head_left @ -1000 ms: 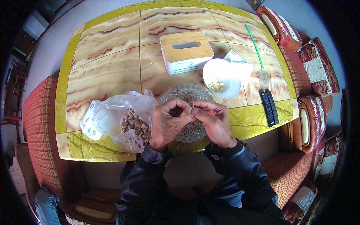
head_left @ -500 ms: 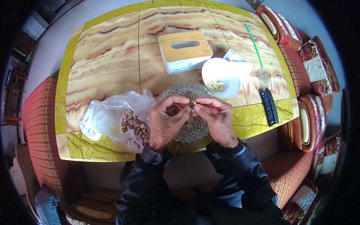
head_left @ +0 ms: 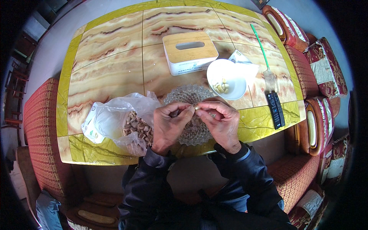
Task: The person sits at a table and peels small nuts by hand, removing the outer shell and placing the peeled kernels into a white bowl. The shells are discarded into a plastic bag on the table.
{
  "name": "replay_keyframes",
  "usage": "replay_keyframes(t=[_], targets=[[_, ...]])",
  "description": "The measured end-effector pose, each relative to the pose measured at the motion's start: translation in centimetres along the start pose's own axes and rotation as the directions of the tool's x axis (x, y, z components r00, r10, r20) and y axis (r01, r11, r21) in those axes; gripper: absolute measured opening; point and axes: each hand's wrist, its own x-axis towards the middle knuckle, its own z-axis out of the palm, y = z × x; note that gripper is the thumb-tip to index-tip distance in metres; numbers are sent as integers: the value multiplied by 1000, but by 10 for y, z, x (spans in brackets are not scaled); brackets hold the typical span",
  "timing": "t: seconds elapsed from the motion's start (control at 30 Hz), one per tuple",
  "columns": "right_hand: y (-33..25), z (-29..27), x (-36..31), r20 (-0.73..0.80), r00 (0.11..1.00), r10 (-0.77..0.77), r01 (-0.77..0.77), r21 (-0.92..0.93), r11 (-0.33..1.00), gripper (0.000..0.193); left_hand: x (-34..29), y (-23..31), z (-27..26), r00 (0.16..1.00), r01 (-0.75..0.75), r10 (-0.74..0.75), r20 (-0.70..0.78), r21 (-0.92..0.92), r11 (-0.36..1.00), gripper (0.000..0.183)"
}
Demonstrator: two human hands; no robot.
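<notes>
Both hands meet above a clear textured glass bowl [head_left: 191,136]. My left hand [head_left: 168,124] is closed, thumb and forefinger pinched at a small pale nut [head_left: 197,108] with some brown shell. My right hand [head_left: 222,124] pinches the same nut from the other side, its other fingers curled. Which hand bears most of the grip is hard to see. Brown angular nuts [head_left: 137,129] fill the mouth of a thin plastic bag [head_left: 111,109], just left of my left hand. Beyond my right hand, a white bowl [head_left: 235,86] holds several pale peeled kernels [head_left: 221,86].
Behind the glass bowl stands a white tissue box [head_left: 189,51] with a wooden lid. Right of the white bowl lie a fly swatter [head_left: 264,53] with a green handle and two black remotes [head_left: 275,110]. Patterned sofas [head_left: 50,134] flank the marbled table [head_left: 107,73].
My fingers have shifted slightly around the nut, and more of its pale inside shows between the fingertips. Both hands stay over the glass bowl.
</notes>
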Motion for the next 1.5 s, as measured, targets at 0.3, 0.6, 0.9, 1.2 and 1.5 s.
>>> replay_keyframes(t=[0.3,0.6,0.9,1.2,1.5], targets=[[-2,0,-3,-21,992,-121,111,-270,957,21,2,-5,-6,996,65,-60,62,-80,995,11],[4,4,-6,-14,961,277,-263,276,925,20,3,-9,4,1000,-2,4,15,-108,994,1],[10,-3,-6,212,854,476,-474,694,541,20,0,-4,7,996,-80,84,31,-112,990,3],[6,-8,0,73,893,443,-413,523,746,15,1,-6,6,989,-146,143,29,138,980,6],[3,-3,-2,-7,982,188,-185,136,973,16,5,-6,5,959,-277,283,-13,174,945,9]])
